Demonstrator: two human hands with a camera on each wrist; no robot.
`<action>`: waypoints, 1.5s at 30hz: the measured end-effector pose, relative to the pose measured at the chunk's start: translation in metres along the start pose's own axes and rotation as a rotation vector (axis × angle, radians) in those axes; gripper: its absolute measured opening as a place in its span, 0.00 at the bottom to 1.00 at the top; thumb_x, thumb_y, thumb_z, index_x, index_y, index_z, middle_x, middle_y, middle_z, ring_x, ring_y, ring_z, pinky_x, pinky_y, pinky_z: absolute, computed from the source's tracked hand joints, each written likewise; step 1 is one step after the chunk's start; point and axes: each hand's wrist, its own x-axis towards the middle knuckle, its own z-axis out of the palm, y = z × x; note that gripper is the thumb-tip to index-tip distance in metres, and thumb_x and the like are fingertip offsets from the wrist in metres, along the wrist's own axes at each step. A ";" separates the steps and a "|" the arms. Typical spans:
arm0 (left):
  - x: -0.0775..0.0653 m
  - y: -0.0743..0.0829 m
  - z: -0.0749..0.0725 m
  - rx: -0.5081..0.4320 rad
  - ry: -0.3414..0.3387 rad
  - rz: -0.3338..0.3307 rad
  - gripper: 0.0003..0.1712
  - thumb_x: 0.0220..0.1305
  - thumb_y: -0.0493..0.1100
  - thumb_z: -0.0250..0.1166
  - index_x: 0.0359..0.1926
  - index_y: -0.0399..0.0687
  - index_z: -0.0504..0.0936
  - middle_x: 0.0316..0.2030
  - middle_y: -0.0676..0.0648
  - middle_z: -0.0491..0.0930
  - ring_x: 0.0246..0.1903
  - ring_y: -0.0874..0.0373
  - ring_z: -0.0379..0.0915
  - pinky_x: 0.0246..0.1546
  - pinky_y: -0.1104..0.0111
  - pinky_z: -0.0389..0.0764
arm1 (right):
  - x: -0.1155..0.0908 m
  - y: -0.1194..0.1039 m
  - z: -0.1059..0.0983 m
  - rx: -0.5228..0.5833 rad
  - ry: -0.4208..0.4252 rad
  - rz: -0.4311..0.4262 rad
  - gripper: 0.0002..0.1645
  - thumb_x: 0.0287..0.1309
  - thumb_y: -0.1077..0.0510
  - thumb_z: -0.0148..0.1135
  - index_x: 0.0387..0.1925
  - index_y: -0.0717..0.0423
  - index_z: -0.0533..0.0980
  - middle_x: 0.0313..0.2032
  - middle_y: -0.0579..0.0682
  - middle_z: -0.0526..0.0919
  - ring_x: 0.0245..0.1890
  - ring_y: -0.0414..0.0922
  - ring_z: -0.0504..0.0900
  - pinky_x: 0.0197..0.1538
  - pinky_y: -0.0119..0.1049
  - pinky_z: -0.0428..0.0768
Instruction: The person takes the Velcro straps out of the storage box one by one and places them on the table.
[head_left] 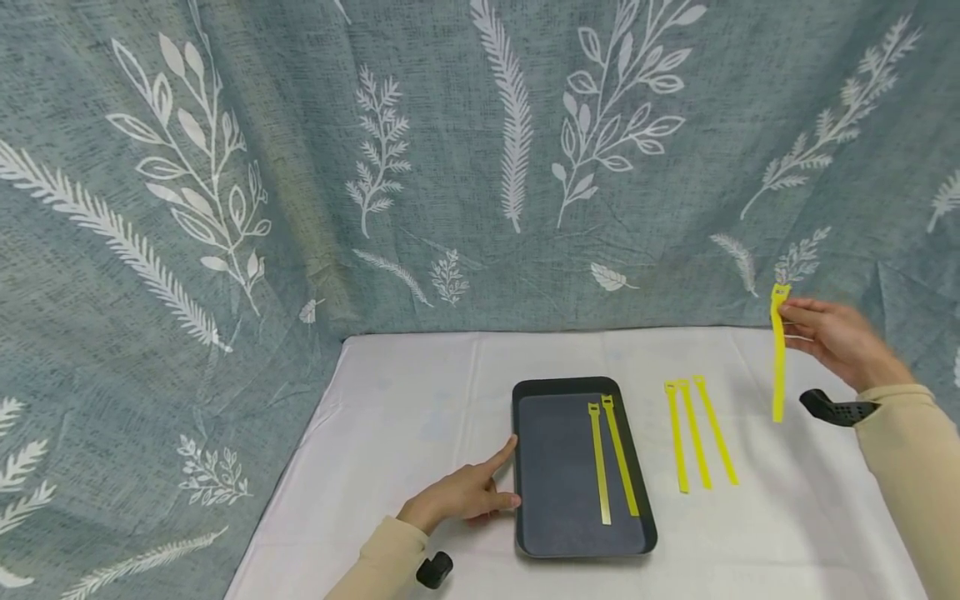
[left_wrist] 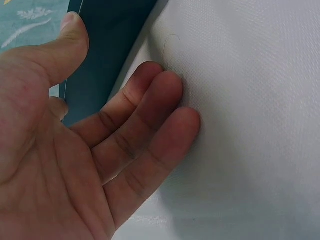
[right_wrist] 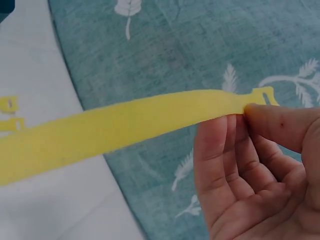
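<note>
Between thumb and fingers my right hand (head_left: 836,337) pinches a yellow cable tie strap (head_left: 777,358) near its slotted head, and the strap hangs down above the right of the table. In the right wrist view the strap (right_wrist: 125,125) stretches leftward from the fingertips. My left hand (head_left: 465,492) touches the left edge of a dark grey tray (head_left: 555,475) with its index finger and thumb extended. In the left wrist view the other fingers (left_wrist: 160,145) rest loosely bent by the white cloth. Two yellow straps (head_left: 609,458) lie in the tray's right half.
Three more yellow straps (head_left: 697,433) lie side by side on the white tablecloth (head_left: 420,400), just right of the tray. A blue-green curtain (head_left: 450,167) with white leaf prints hangs behind the table and along its left side.
</note>
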 end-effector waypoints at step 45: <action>-0.002 0.000 0.002 -0.021 0.026 -0.002 0.52 0.68 0.56 0.67 0.82 0.69 0.44 0.21 0.48 0.76 0.17 0.59 0.64 0.22 0.68 0.68 | 0.022 0.087 -0.003 -0.428 -0.174 0.229 0.39 0.79 0.51 0.44 0.74 0.78 0.50 0.45 0.39 0.80 0.39 0.31 0.81 0.49 0.35 0.84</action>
